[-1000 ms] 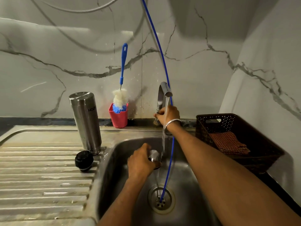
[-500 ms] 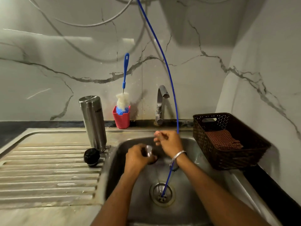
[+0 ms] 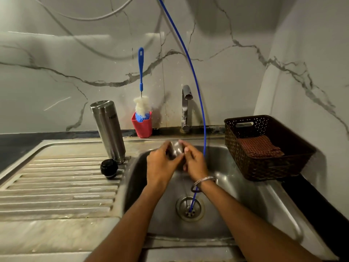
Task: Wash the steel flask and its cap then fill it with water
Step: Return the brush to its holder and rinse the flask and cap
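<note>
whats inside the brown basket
A folded reddish-brown cloth lies inside the basket. Whatever sits beneath the cloth, and the floor behind the near wall, is hidden.

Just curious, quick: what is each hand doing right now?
Left hand: fingers curled round the steel cap.
Right hand: fingers also curled on the cap, over the sink.

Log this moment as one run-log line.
stage: cap wash | both hands hold steel cap over sink | tap dry | flask inverted on drainboard
</note>
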